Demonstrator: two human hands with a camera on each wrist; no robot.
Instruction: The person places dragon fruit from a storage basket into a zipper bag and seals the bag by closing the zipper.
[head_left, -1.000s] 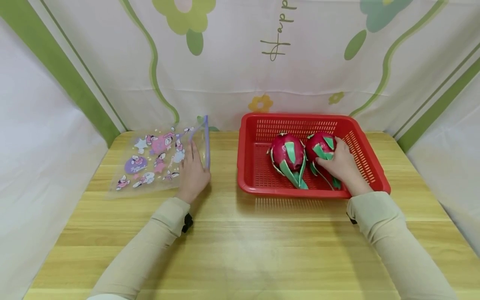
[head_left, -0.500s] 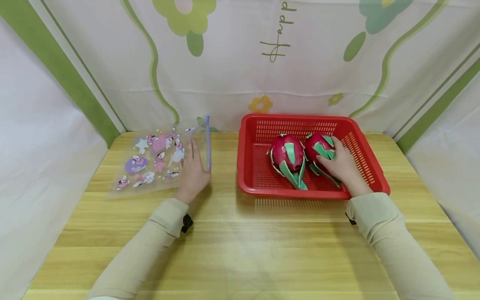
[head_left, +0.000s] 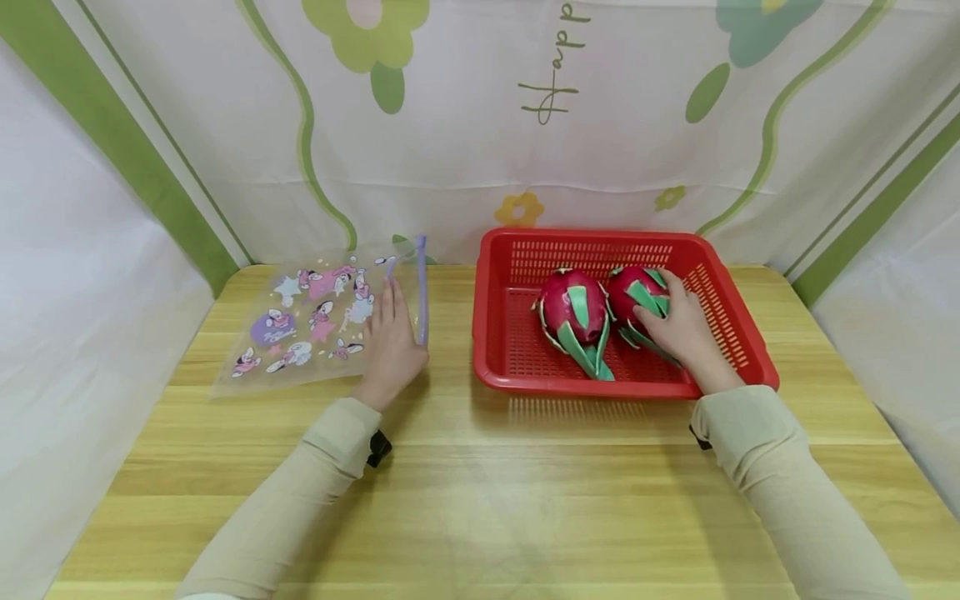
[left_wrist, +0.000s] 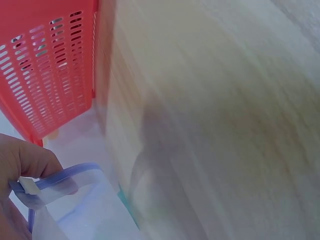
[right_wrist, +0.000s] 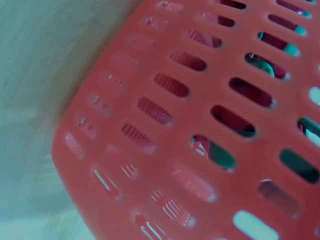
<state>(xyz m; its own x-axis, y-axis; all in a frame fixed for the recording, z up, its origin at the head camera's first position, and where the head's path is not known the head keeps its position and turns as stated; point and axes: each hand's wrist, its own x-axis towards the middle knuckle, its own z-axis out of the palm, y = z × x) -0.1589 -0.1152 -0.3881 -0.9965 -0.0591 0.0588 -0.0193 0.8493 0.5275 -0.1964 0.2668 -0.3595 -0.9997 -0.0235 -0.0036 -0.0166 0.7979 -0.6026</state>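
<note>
In the head view, a clear zip bag [head_left: 322, 325] printed with pink and purple cartoon figures lies at the left, its purple zip edge toward the basket. My left hand [head_left: 392, 346] holds the bag by this mouth edge. The left wrist view shows fingers [left_wrist: 37, 159] curled at the zip strip [left_wrist: 72, 172], beside a white slider. To the right, my right hand [head_left: 684, 329] grips the right-hand dragon fruit [head_left: 628, 287] inside the red basket [head_left: 600, 387]. Another dragon fruit [head_left: 558, 300] sits beside it. In the right wrist view the basket wall [right_wrist: 165, 125] hides that hand.
The wooden table [head_left: 480, 500] carries the bag and basket. Behind it hangs a white flowered curtain [head_left: 450, 142], with plain white cloth on both sides. The basket's raised rim surrounds the fruits, and bare wood separates it from the bag.
My left hand and the bag's zip edge have shifted slightly right. The right-hand dragon fruit has turned a little and edged left under my right hand.
</note>
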